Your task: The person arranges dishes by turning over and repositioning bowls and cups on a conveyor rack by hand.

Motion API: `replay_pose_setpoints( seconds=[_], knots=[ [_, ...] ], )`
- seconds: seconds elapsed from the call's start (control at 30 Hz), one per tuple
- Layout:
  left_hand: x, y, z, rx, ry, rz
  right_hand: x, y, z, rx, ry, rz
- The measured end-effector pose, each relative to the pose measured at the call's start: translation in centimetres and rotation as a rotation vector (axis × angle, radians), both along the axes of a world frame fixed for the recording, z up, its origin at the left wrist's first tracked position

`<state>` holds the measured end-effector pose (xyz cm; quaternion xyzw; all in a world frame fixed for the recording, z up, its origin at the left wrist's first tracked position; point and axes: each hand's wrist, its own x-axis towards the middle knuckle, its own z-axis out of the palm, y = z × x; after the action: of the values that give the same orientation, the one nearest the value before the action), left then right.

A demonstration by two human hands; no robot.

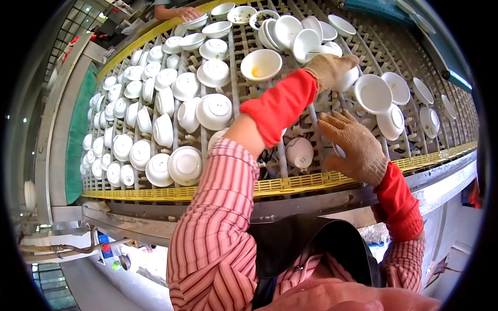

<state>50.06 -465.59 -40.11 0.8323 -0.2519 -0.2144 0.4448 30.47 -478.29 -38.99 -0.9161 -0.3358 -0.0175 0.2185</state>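
Note:
My left hand (332, 71), in a tan work glove with a red sleeve cover, reaches across the slatted belt. It closes on a white bowl (348, 81), whose edge shows below the glove; the gripping fingers are partly hidden. Closer to my body, my right hand (355, 147) is gloved the same way. Its fingers are spread over the belt, and a small piece of white dishware (340, 151) shows between thumb and fingers. To the left of it lies an overturned pinkish-white bowl (299, 152). A white bowl with yellow residue (261, 65) stands left of my left hand.
Many overturned white bowls (185, 165) cover the belt's left part. Loosely piled bowls (288, 31) lie beyond my left hand, and more (373, 94) sit to the right. Yellow edging (290, 183) borders the belt. Another person's hand (188, 14) touches bowls at the far side.

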Motion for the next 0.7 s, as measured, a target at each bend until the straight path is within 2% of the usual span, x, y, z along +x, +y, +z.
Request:
replay_pose_setpoints(
  seconds=[0.07,0.2,0.27,0.33,0.37,0.43,0.5,0.6,0.63,0.7],
  knots=[
    [-0.1,2.2,-2.8,-0.163,-0.041,0.005,-0.2,-0.4,-0.6,0.019,-0.066,0.008],
    [-2.3,7.9,0.4,-0.099,-0.436,-0.069,-0.9,-0.9,-0.2,0.097,-0.034,-0.037],
    [-2.0,11.2,2.9,-0.025,-0.728,0.092,-0.7,-1.6,0.0,0.049,0.018,-0.061],
    [0.0,14.7,4.4,0.074,-0.888,0.323,-0.7,-2.6,0.0,0.195,0.188,-0.279],
    [1.7,16.3,4.6,0.111,-0.914,0.415,-0.4,-3.3,0.1,0.267,0.267,-0.389],
    [6.7,19.6,2.8,0.155,-0.863,0.550,1.1,-5.1,-2.5,0.403,0.052,-0.392],
    [12.4,23.0,0.2,0.166,-0.777,0.654,1.5,-5.7,-3.0,0.421,0.138,-0.451],
    [12.8,22.8,-0.1,0.359,-0.394,0.826,0.6,-5.4,-0.9,0.401,0.214,-0.476],
    [10.4,21.9,0.5,0.601,-0.511,0.878,0.7,-5.8,-1.4,0.413,0.153,-0.449],
    [5.3,20.3,2.9,0.598,-0.605,0.768,0.6,-6.0,-3.0,0.444,0.043,-0.394]
  ],
)
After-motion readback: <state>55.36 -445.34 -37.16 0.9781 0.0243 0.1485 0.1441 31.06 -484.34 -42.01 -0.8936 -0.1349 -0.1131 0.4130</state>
